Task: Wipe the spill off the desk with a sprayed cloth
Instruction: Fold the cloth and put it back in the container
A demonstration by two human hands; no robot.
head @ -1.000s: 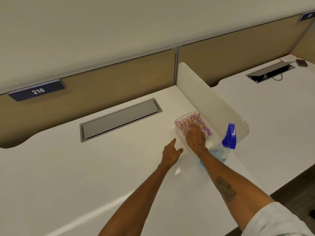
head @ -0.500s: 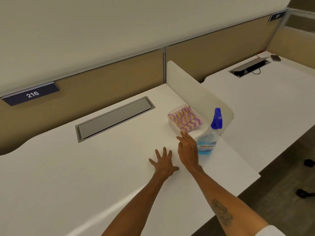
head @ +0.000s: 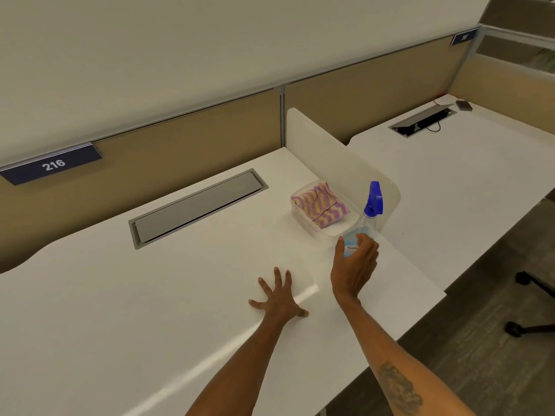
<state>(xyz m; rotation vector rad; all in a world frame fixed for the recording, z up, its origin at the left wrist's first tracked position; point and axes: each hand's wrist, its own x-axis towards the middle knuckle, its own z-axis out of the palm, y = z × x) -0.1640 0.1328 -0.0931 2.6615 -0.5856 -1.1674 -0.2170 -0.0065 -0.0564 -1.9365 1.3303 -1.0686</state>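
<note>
Two hands are on show. Your left hand (head: 277,298) lies flat on the white desk (head: 120,295), fingers spread, holding nothing. Your right hand (head: 354,265) is open, curling around the spray bottle (head: 368,223) without closing yet. The purple-and-yellow cloth (head: 319,205) sits in the clear tray (head: 303,219), just beside the bottle.

Right hand (head: 354,267): a second ago it lay on the cloth (head: 319,207) in the tray; now it is at the spray bottle (head: 365,228), fingers (head: 367,246) curved around the base.
Left hand (head: 277,298): was half curled with one finger pointing; now flat on the desk (head: 150,295), fingers spread.
</note>
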